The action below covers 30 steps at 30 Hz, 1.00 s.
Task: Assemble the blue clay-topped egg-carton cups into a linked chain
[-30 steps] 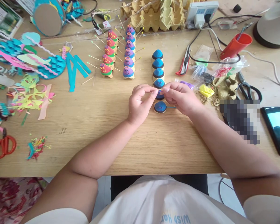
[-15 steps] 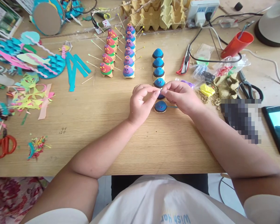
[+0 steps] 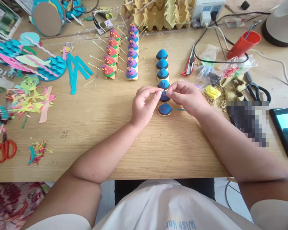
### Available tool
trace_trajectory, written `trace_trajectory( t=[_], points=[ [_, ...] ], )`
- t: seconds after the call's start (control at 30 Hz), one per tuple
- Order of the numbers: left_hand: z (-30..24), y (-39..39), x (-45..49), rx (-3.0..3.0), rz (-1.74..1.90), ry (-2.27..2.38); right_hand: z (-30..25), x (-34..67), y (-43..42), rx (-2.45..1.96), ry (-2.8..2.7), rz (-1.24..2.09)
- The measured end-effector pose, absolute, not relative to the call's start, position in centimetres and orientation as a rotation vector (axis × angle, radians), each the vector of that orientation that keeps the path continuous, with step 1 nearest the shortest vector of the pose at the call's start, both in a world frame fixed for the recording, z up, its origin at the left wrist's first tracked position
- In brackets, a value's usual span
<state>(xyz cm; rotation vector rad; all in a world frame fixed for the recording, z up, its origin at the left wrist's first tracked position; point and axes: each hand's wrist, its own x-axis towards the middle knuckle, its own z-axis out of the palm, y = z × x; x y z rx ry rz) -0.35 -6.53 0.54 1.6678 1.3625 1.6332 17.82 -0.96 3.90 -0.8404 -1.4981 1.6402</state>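
Note:
My left hand (image 3: 144, 105) and my right hand (image 3: 188, 98) meet over a row of blue domed egg-carton pieces. Each has thumb and forefinger pinched together; whatever is between the fingertips is too small to make out. Just under them sits a blue dome (image 3: 164, 96) with a small purple mark on it. The nearest blue dome (image 3: 164, 109) and the one beyond my fingers (image 3: 163, 84) carry small purple-pink dots like eyes. Farther back, several plain blue domes (image 3: 162, 64) continue the row. A thin blue stick (image 3: 178, 109) extends right from the nearest dome.
Red-green (image 3: 108, 71) and purple (image 3: 132, 73) carton caterpillars with pin-like feelers stand left of the blue row. To the right are a red utility knife (image 3: 189, 64), yellow clay (image 3: 213, 92), black-handled scissors (image 3: 256, 91) and a phone (image 3: 285, 132). Paper scraps (image 3: 31, 102) and orange scissors (image 3: 5, 150) lie left.
My fingertips have drawn slightly apart, the left hand shifting a little left. More of the blue dome beneath now shows, with a purple mark on it.

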Motion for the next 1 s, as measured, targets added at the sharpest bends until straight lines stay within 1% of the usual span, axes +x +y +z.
trace_trajectory(
  t=[0.33, 0.73, 1.0],
  points=[
    [0.78, -6.76, -0.02, 1.814, 1.604, 1.58, 3.53, 17.78, -0.91, -0.849, -1.526, 1.546],
    [0.82, -6.85, -0.15, 1.86, 1.522, 1.595, 3.4, 18.07, -0.75, -0.869, -1.629, 1.559],
    [0.65, -6.81, -0.28, 1.752, 1.485, 1.577, 3.56, 18.35, -0.78, -0.934, -1.663, 1.55]
  ],
)
